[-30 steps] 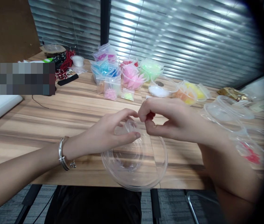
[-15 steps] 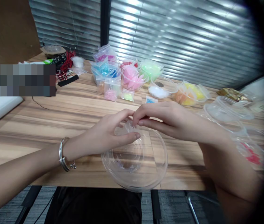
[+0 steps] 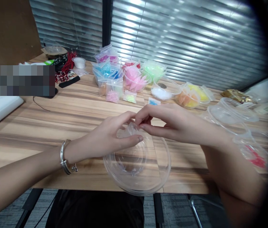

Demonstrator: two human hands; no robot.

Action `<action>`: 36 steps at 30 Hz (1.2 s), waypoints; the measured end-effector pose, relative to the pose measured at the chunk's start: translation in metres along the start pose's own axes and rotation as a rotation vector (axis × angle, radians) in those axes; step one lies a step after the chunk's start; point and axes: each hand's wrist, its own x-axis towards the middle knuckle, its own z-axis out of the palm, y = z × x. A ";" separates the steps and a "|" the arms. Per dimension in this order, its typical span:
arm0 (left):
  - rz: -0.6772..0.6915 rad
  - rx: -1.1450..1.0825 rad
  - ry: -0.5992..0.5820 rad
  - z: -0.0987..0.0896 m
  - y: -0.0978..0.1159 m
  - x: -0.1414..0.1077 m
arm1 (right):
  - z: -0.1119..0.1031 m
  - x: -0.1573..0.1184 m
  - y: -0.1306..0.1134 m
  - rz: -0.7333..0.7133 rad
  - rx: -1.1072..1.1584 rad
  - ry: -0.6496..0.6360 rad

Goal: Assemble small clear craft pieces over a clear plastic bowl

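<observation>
Left hand (image 3: 105, 139) pinches a small clear plastic bag (image 3: 129, 130) between thumb and forefinger. Right hand (image 3: 169, 122), fingers narrowed, meets it at the bag's upper edge from the right. Both hover above a clear round lid (image 3: 137, 164) at the surface's (image 3: 72, 110) near edge.

A wooden table (image 3: 60, 110) with a striped, light-brown grain fills the middle of the view, its near edge running across the lower part. Behind it, horizontal window blinds (image 3: 183, 38) span the wall, closed, with bright daylight glinting off the slats near the top. A dark vertical window post (image 3: 107, 22) splits the blinds into 2 sections. A brown panel (image 3: 8, 28) stands at the far left. Below the table edge, grey carpet (image 3: 174, 209) and dark metal table legs (image 3: 158, 210) show.
</observation>
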 end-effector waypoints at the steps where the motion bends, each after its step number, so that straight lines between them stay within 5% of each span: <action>1: -0.001 -0.001 0.000 0.000 0.000 0.000 | 0.000 0.000 0.000 -0.002 0.001 0.001; 36: 0.023 0.004 0.005 0.000 -0.001 -0.001 | -0.003 0.002 -0.003 -0.048 0.011 0.023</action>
